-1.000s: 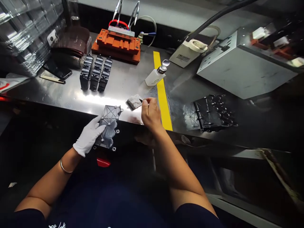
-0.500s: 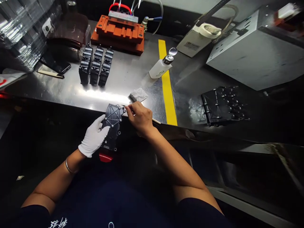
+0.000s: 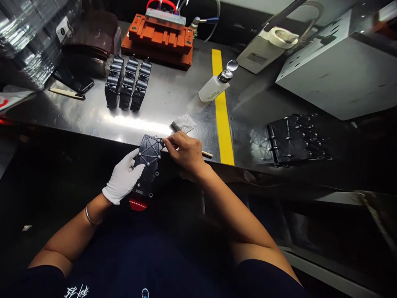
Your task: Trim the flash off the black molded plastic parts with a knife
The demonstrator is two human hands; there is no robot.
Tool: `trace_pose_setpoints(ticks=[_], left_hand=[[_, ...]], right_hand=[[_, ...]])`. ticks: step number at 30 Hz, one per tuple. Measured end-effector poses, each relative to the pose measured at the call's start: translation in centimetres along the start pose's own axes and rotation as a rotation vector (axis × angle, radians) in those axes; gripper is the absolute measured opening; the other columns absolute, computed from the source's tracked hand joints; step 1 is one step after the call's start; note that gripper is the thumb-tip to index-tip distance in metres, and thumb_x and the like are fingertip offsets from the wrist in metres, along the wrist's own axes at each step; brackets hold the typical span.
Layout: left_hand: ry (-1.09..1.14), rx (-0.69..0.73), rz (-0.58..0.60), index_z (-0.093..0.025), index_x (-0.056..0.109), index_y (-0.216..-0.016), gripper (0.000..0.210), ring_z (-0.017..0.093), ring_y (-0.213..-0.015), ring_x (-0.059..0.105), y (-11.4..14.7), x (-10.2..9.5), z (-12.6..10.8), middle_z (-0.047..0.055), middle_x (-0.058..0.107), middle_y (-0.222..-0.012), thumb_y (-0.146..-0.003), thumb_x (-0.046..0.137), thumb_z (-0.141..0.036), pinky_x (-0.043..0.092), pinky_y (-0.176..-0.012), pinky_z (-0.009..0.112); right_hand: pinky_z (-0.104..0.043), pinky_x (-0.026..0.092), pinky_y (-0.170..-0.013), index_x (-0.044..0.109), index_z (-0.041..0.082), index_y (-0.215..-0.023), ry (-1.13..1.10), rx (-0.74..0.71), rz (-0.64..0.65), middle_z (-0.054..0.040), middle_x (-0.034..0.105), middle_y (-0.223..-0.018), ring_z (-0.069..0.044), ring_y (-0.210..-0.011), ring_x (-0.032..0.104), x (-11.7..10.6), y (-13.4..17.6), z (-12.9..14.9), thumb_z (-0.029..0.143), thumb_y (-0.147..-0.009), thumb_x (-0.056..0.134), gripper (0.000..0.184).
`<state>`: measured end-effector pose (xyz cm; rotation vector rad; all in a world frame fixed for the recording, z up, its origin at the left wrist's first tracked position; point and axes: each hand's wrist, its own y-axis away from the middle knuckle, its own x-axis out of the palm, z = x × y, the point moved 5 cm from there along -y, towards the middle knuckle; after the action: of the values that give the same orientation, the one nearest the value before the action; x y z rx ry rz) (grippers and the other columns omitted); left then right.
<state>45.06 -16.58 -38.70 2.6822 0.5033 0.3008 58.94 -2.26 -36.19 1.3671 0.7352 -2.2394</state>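
Observation:
My left hand point(image 3: 123, 177), in a white glove, is closed around the left side of a black plastic housing point(image 3: 149, 151) with a ribbed X pattern and small metal-ringed holes. The part is held just off the bench's front edge. My bare right hand point(image 3: 186, 151) is pinched at its upper right corner; what lies between those fingertips, if anything, is hidden. Just beyond the knuckles lies a crumpled grey-white cloth point(image 3: 185, 123), with a small dark object point(image 3: 175, 126) by it. A thin wooden stick point(image 3: 207, 154) shows beside my right hand.
Several black housings point(image 3: 126, 85) stand upright on the metal bench, before an orange fixture point(image 3: 161, 39). A white pump bottle point(image 3: 214, 87) stands by yellow tape point(image 3: 222, 124). More black parts point(image 3: 291, 138) lie right, near a grey box point(image 3: 335, 70). A phone point(image 3: 83, 86) lies left.
The bench scene has shifted slightly to the right in view. My right hand has moved a little right at the housing's corner; my left hand keeps its grip.

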Motion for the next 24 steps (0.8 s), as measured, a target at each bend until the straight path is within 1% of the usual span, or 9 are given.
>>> trace_pose_setpoints(ticks=[3,5,8,11,13,15,18,22,24], left_hand=[[-0.016,0.008,0.0,-0.017,0.052,-0.133,0.061,0.018,-0.083,0.066,-0.1,-0.1,0.0,0.005,0.071,-0.09,-0.075,0.07,-0.029,0.053,-0.077,0.027],[-0.031,0.013,-0.005,-0.017,0.052,-0.132,0.061,0.017,-0.081,0.066,-0.2,-0.2,0.0,0.004,0.071,-0.087,-0.075,0.07,-0.029,0.053,-0.074,0.026],[-0.054,0.007,-0.015,-0.016,0.053,-0.131,0.06,0.015,-0.071,0.065,-0.2,-0.3,0.0,0.003,0.07,-0.081,-0.075,0.07,-0.029,0.053,-0.067,0.024],[-0.059,-0.002,0.003,-0.016,0.052,-0.131,0.058,0.015,-0.073,0.066,-0.1,-0.3,0.0,0.004,0.071,-0.085,-0.076,0.069,-0.028,0.054,-0.066,0.025],[-0.061,0.01,0.014,-0.017,0.053,-0.131,0.056,0.016,-0.076,0.067,-0.1,-0.2,-0.1,0.005,0.072,-0.088,-0.077,0.068,-0.028,0.055,-0.069,0.025],[-0.07,0.025,0.008,-0.018,0.053,-0.13,0.055,0.016,-0.076,0.067,-0.1,-0.2,-0.1,0.004,0.072,-0.087,-0.078,0.067,-0.027,0.055,-0.068,0.025],[-0.088,0.036,-0.008,-0.018,0.053,-0.13,0.055,0.015,-0.071,0.067,-0.2,-0.2,-0.1,0.003,0.071,-0.082,-0.078,0.066,-0.027,0.055,-0.064,0.024],[-0.079,0.043,0.01,-0.017,0.053,-0.13,0.055,0.016,-0.076,0.068,-0.2,-0.2,0.0,0.004,0.072,-0.087,-0.078,0.066,-0.026,0.055,-0.07,0.025],[-0.082,0.043,0.001,-0.017,0.053,-0.13,0.055,0.015,-0.075,0.068,-0.3,-0.2,0.0,0.004,0.071,-0.086,-0.078,0.066,-0.026,0.055,-0.07,0.025]], right_hand=[[-0.027,0.036,-0.056,0.062,0.02,-0.074,0.028,0.035,-0.026,-0.0064,0.066,-0.078,-0.018,-0.067,0.059,-0.3,0.2,-0.3,0.038,-0.092,0.046,0.03],[-0.027,0.037,-0.056,0.062,0.02,-0.074,0.005,0.03,-0.053,-0.0052,0.066,-0.075,-0.016,-0.066,0.059,-0.6,0.8,-0.2,0.037,-0.092,0.047,0.029],[-0.025,0.039,-0.056,0.061,0.02,-0.073,-0.096,-0.075,-0.076,-0.0033,0.064,-0.069,-0.013,-0.062,0.058,-1.0,2.3,0.4,0.035,-0.092,0.048,0.027],[-0.023,0.039,-0.053,0.062,0.018,-0.073,-0.146,-0.2,-0.095,-0.003,0.064,-0.067,-0.012,-0.059,0.058,-1.1,3.5,1.1,0.032,-0.09,0.052,0.024],[-0.023,0.037,-0.051,0.062,0.018,-0.073,-0.123,-0.248,-0.091,-0.0026,0.064,-0.066,-0.011,-0.057,0.057,-1.1,3.8,1.4,0.031,-0.09,0.053,0.023],[-0.023,0.034,-0.05,0.062,0.018,-0.071,-0.073,-0.275,-0.089,-0.0024,0.063,-0.065,-0.011,-0.056,0.056,-1.1,3.7,1.5,0.031,-0.09,0.053,0.025],[-0.023,0.032,-0.05,0.062,0.017,-0.069,-0.013,-0.297,-0.098,-0.0022,0.063,-0.064,-0.01,-0.056,0.056,-1.3,3.4,1.6,0.031,-0.091,0.053,0.027],[-0.024,0.03,-0.049,0.062,0.017,-0.068,0.027,-0.316,-0.09,-0.0019,0.064,-0.064,-0.01,-0.055,0.055,-1.5,3.5,1.7,0.031,-0.091,0.053,0.028],[-0.024,0.029,-0.049,0.062,0.017,-0.068,0.037,-0.306,-0.095,-0.0021,0.064,-0.064,-0.01,-0.055,0.055,-1.5,3.5,1.7,0.031,-0.091,0.053,0.029]])
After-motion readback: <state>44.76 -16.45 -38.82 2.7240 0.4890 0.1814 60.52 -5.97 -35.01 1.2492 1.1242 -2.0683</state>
